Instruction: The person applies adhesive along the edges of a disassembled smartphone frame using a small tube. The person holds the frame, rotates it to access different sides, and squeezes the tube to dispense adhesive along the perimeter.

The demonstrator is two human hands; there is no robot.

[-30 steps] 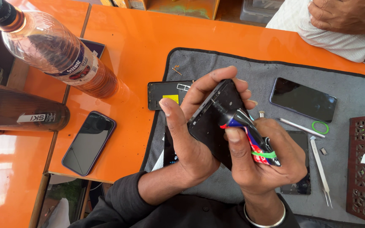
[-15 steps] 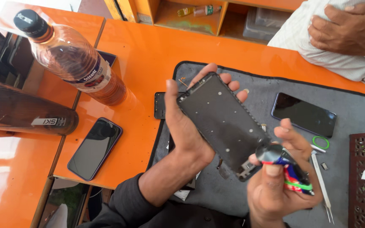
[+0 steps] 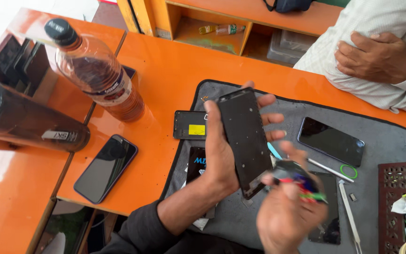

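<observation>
Head view shows our left hand [image 3: 219,155] wrapped around a black phone frame [image 3: 246,138], holding it up over the gray mat [image 3: 391,141] in the middle of the frame. Our right hand [image 3: 290,216], low and blurry, is closed on a small colorful tool [image 3: 306,186] just beside the frame's bottom end. We think the phone is already apart: a back part [image 3: 189,124] lies left of it, tweezers [image 3: 348,214] to the right. Putting it together looks left.
</observation>
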